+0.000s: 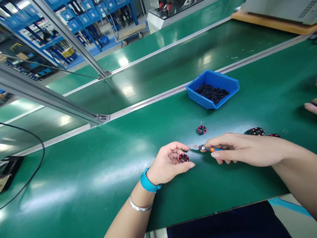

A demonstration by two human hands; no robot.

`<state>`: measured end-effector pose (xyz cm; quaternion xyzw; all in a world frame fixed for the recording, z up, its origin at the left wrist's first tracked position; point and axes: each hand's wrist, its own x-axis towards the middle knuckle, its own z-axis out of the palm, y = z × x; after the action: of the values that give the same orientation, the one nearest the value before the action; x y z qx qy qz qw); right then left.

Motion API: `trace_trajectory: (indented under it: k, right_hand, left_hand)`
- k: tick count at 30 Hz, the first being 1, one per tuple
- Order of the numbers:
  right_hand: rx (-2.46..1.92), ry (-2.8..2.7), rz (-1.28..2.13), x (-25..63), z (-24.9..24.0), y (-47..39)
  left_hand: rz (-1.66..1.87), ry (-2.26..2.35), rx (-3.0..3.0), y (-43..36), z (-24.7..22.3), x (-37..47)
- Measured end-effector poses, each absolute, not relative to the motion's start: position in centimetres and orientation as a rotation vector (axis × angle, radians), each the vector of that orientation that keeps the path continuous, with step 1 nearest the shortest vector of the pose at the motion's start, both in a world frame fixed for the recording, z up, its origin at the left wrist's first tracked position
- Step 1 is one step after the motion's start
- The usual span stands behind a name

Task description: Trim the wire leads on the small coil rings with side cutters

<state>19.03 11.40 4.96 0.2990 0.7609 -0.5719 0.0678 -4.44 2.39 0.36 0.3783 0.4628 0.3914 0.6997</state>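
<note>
My left hand (170, 162), with a blue strap and a silver bangle at the wrist, curls round a small black ring with pink windings (183, 158), like a motor stator. Its thumb and forefinger stretch past the ring, tips apart. Pliers with orange and dark handles (212, 149) are gripped in my right hand (237, 148), their metal tip pointing left, close to my left forefinger. Just beyond them a second wound ring (201, 129) lies on the green table, thin wire ends sticking up. Two more rings, one with paler spots (258, 131), lie behind my right hand, one partly hidden.
A blue bin (210, 104) of thin dark pieces stands farther back on the green tabletop (111, 175). Another person's fingers (311, 106) show at the right edge. Metal frame posts (71, 39) and a black cable (43, 152) are on the left.
</note>
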Motion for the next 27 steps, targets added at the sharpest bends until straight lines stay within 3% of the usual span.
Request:
trace_trajectory:
  k: [27]
  right_hand:
    - [0.880,2.191,-1.808,19.01,4.92,11.35]
  left_hand:
    - [0.849,1.009,0.931,2.24,0.38,-4.63]
